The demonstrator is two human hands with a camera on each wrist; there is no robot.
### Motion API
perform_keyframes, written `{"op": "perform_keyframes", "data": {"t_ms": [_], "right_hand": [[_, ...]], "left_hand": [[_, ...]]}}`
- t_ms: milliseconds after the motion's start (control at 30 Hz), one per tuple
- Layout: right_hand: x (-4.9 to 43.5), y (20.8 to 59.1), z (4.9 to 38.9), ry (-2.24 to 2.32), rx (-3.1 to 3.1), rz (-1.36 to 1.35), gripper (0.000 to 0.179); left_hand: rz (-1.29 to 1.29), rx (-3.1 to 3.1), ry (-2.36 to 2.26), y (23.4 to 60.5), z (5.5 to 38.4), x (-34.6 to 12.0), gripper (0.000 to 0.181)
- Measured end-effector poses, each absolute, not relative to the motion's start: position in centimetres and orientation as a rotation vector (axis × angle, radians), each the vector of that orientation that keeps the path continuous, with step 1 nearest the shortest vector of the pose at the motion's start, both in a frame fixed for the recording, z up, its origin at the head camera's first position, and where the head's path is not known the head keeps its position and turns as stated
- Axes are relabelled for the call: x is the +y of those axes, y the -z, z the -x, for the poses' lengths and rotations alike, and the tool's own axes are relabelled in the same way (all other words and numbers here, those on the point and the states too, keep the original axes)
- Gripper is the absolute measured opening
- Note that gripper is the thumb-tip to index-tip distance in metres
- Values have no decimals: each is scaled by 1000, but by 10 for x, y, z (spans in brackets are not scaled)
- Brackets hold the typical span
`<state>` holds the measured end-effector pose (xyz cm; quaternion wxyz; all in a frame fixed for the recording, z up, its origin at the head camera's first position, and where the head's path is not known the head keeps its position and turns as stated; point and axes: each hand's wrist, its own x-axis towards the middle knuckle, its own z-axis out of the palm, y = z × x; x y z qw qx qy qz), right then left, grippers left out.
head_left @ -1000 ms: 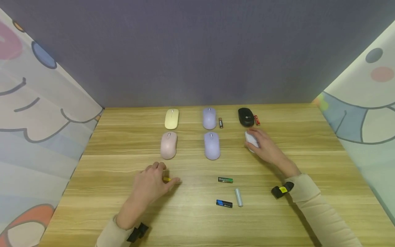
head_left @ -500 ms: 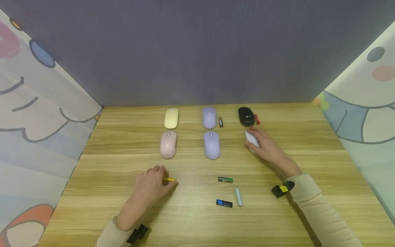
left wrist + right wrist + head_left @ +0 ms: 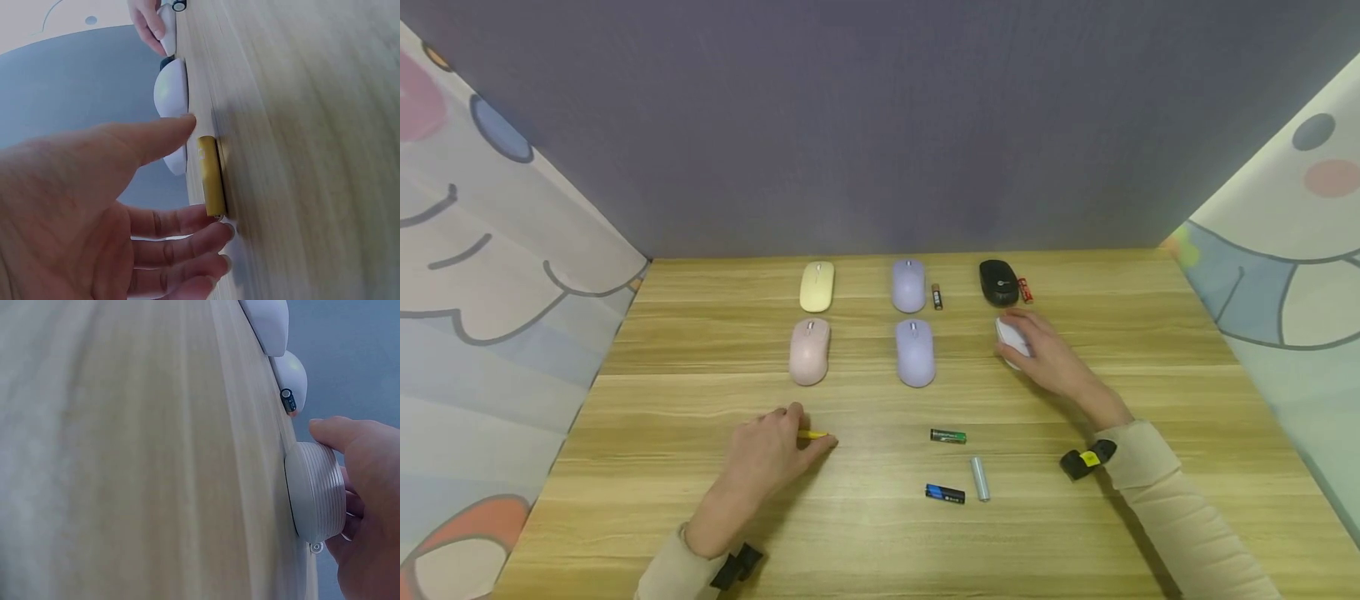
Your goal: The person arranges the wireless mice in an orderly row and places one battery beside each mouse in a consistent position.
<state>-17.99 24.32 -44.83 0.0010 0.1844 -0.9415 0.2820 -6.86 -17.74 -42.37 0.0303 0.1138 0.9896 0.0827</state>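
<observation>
A yellow battery (image 3: 211,176) lies on the wooden table between the thumb and fingers of my left hand (image 3: 767,450). In the left wrist view the index fingertip is right at its near end, while the thumb tip stands a little off the far end. On the right, my right hand (image 3: 1048,358) grips a white mouse (image 3: 1013,343) resting on the table. Its thumb is on one side and its fingers on the other. In the right wrist view the mouse's ribbed side (image 3: 328,490) faces the palm.
Behind the hands stand a pink mouse (image 3: 809,352), a yellow mouse (image 3: 817,287), two lilac mice (image 3: 915,354) and a black mouse (image 3: 997,283). A dark battery (image 3: 936,297) and a red battery (image 3: 1026,291) lie beside them. Green (image 3: 948,437), blue-black (image 3: 945,494) and silver (image 3: 980,479) batteries lie between the hands.
The left hand's fingers have drawn back slightly toward the person, so more of the yellow battery shows. The right hand stays still on the white mouse.
</observation>
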Motion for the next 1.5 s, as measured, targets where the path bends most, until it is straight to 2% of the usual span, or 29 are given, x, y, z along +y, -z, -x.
{"op": "perform_keyframes", "data": {"t_ms": [700,1233,1500], "right_hand": [[244,447,182,-897,-2965,-577,53],[244,448,182,-862,-2982,-569,56],[244,449,182,-869,-2971,-576,55]], "left_hand": [[-472,2996,-224,421,72,-174,30],[-511,2918,-388,422,84,-182,38],[-777,3033,-464,416,99,-189,41]]}}
